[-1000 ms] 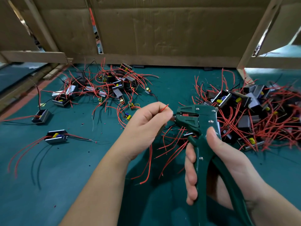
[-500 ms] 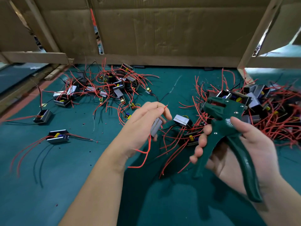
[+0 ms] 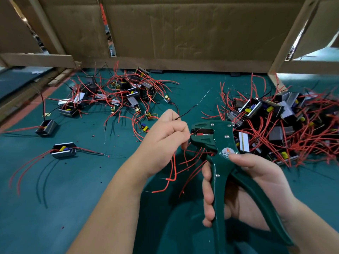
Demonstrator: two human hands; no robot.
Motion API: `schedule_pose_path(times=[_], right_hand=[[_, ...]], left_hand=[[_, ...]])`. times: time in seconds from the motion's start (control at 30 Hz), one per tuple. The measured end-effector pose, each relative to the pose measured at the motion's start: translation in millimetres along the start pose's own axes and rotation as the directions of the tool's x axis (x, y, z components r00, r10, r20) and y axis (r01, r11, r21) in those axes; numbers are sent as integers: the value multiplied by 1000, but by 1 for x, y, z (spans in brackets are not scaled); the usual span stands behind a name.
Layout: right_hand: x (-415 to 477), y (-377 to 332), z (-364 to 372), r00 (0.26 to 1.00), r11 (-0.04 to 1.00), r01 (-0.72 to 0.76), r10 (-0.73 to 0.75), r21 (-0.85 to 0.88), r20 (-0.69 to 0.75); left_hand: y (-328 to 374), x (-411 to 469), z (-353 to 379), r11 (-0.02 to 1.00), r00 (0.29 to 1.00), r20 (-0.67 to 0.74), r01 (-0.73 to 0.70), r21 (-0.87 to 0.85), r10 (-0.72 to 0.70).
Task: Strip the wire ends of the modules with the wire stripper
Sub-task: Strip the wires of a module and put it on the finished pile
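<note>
My right hand (image 3: 244, 186) grips the handles of a dark green wire stripper (image 3: 218, 143), its jaws pointing left. My left hand (image 3: 163, 138) is closed around a module's wires right beside the jaws; the module itself is hidden in the fist. A red wire end (image 3: 194, 133) sits inside the jaws. A thin black wire (image 3: 190, 108) sticks up and to the right from my left fist. More red wires (image 3: 173, 171) hang below that hand.
A heap of modules with red wires (image 3: 286, 125) lies at the right, another heap (image 3: 117, 94) at the back left. Two single modules (image 3: 63, 150) (image 3: 45, 126) rest at the left on the green mat (image 3: 64, 198). Cardboard walls (image 3: 183, 30) close the back.
The stripper has come back left from the right and its jaws now meet the wire at my left hand. My left hand holds a different wire end, with a black wire sticking up.
</note>
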State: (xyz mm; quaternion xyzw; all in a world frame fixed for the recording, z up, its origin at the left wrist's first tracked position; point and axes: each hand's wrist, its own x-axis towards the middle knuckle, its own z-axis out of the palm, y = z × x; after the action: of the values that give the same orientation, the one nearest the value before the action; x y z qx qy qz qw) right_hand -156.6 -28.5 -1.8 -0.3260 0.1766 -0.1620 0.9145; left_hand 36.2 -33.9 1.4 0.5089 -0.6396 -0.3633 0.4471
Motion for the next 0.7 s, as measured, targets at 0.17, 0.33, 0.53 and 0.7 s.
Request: schedule_pose_path(times=[0.17,0.33,0.53,0.7], right_hand=[[-2,-2,0,1000,1000,-9,9,-14,-10],[-4,-5,-2,999,997,-20,23,-76,41],[-3,-3,-2,995,994,31,-40,-108,-89],[-2,-6,2,982,990,76,-95,-119,-163]], left_hand=[[1,-1,-3,998,999,30,-22,-57,24],[-2,-1,-7,996,997,44,-67,66,64],[-4,-3,-9,992,998,45,-39,117,34],[-4,0,-6,999,999,11,36,5,-36]])
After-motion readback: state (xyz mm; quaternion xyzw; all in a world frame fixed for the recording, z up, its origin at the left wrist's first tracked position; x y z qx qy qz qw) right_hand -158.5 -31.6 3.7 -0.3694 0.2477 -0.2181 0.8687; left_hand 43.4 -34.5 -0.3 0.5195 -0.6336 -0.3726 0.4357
